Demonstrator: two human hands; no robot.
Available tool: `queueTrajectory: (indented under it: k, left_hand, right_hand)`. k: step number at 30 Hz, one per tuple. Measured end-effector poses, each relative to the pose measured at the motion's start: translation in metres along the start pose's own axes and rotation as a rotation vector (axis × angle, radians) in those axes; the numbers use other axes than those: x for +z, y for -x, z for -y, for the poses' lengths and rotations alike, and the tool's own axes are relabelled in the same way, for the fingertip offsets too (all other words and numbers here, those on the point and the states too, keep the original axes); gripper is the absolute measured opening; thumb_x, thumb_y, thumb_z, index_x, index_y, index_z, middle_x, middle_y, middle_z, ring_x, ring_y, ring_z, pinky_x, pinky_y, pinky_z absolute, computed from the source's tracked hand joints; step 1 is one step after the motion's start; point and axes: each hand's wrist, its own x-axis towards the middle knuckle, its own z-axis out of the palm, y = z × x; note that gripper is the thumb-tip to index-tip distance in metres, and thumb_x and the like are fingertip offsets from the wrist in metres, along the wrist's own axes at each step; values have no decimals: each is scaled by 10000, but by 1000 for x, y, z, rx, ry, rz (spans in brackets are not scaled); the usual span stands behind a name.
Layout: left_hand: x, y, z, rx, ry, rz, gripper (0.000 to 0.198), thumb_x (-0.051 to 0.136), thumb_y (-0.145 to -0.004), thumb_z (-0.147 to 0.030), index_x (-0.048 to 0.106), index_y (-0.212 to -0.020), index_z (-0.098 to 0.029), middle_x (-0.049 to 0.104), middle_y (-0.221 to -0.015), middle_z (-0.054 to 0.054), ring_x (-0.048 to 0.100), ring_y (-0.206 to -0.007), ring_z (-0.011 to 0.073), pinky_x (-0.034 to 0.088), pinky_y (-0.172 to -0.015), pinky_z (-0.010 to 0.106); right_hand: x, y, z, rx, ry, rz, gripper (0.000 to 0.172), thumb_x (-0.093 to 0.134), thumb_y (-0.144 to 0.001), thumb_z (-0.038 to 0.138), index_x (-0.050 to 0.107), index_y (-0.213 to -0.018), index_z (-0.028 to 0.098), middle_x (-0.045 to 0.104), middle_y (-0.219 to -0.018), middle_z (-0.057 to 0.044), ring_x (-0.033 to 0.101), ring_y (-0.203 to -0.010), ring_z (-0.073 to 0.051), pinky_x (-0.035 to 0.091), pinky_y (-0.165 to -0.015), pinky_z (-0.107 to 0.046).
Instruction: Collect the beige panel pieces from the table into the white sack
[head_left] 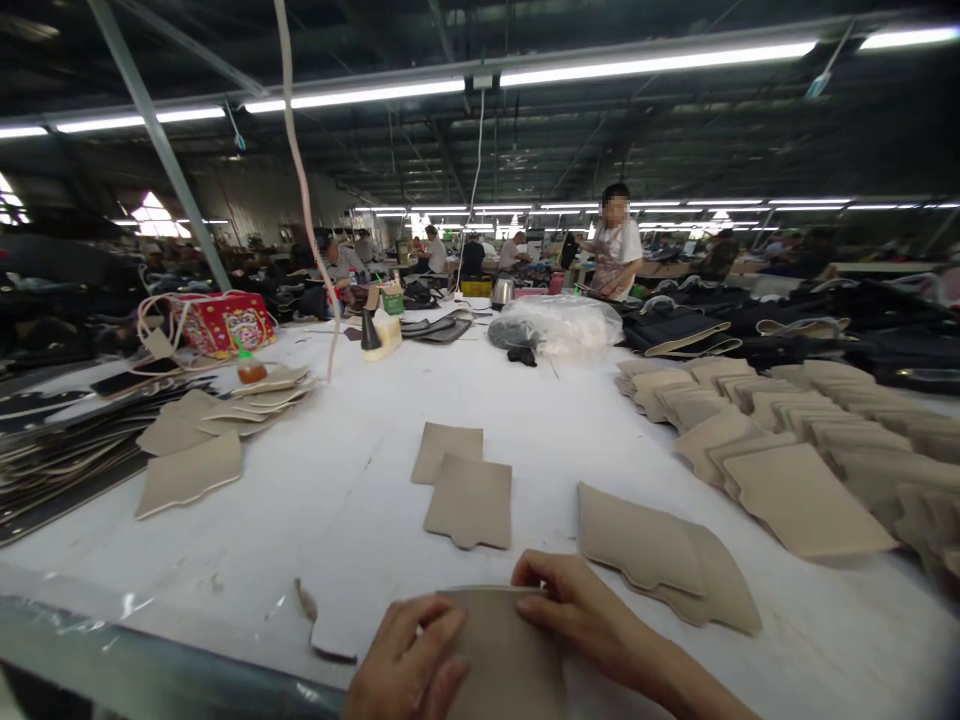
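Note:
Both hands rest on one tan fabric piece (504,655) at the near edge of the white table (352,470). My left hand (409,660) lies on its left side with the fingers curled over the cloth. My right hand (577,605) pinches its upper right edge. Two flat tan pieces (469,498) lie just beyond it. A small stack of tan pieces (664,555) sits to the right of my right hand.
Rows of tan pieces (795,440) cover the right side, another pile (225,420) lies at left beside dark stacked sheets (52,450). A red bag (221,322), a small bottle (250,366) and a clear plastic bag (559,325) sit farther back. A person (619,250) stands beyond the table.

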Motion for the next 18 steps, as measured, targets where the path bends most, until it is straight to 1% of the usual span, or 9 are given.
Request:
queueTrajectory:
  k: [1, 2, 3, 6, 8, 11, 13, 16, 18]
  left_hand:
    - [-9, -9, -1, -69, 52, 50, 273, 498, -935, -329, 649, -1142, -236, 660, -1098, 66, 601, -1024, 163, 495, -909, 235]
    - [-18, -19, -3, -143, 96, 139, 273, 485, -937, -321, 660, -1128, -238, 663, -1099, 62, 597, -1031, 171, 487, -907, 249]
    - [-24, -28, -5, -242, 137, 225, 255, 479, -931, -303, 694, -1047, -230, 679, -1040, 52, 603, -997, 178, 480, -882, 260]
    - [-35, -48, -10, -464, 279, 574, 252, 497, -855, -241, 716, -741, -188, 663, -715, 1, 598, -739, 151, 417, -668, 229]
    - [-37, -52, -12, -531, 380, 706, 235, 500, -786, -214, 697, -669, -163, 589, -602, -23, 537, -634, 119, 333, -568, 210]
    - [-36, -49, -9, -582, 497, 790, 202, 504, -706, -204, 689, -663, -135, 511, -558, -35, 451, -579, 95, 281, -517, 196]
    - [-32, -44, -6, -652, 594, 839, 183, 514, -677, -220, 668, -653, -124, 467, -525, -42, 398, -526, 86, 269, -486, 198]
    - [-24, -37, -2, -778, 807, 837, 157, 554, -659, -259, 630, -632, -124, 435, -494, -53, 358, -476, 76, 264, -460, 203]
    - [-21, -34, -3, -822, 907, 800, 161, 586, -652, -274, 625, -625, -120, 449, -490, -50, 365, -473, 76, 277, -464, 203]
  right_hand:
    - [3, 5, 5, -21, -18, 28, 87, 570, -755, 146, 623, -813, 185, 579, -702, 42, 499, -666, -140, 329, -569, -231]
    - [6, 10, 11, -42, -26, 50, 88, 569, -763, 153, 626, -820, 189, 567, -693, 46, 488, -658, -136, 321, -566, -232]
    - [9, 15, 16, -60, -27, 68, 93, 567, -771, 154, 631, -827, 193, 561, -688, 48, 482, -653, -134, 315, -566, -234]
    - [16, 24, 28, -90, 22, 88, 123, 563, -786, 134, 645, -847, 203, 569, -689, 47, 492, -651, -132, 310, -570, -233]
    - [19, 28, 30, -95, 59, 100, 133, 563, -799, 120, 645, -848, 212, 584, -696, 46, 510, -660, -135, 317, -574, -230]
    - [23, 33, 31, -134, 130, 127, 152, 543, -859, 113, 632, -878, 234, 622, -768, 39, 557, -724, -147, 360, -625, -228]
    - [27, 37, 33, -211, 264, 120, 204, 529, -874, 80, 626, -941, 246, 631, -897, 12, 574, -778, -164, 385, -670, -251]
    - [33, 42, 38, -349, 501, 94, 277, 573, -831, 41, 627, -998, 255, 596, -1027, -32, 564, -796, -197, 394, -673, -291]
    - [37, 44, 42, -395, 557, 102, 280, 640, -796, 48, 627, -997, 243, 598, -1005, -37, 558, -803, -212, 402, -670, -302]
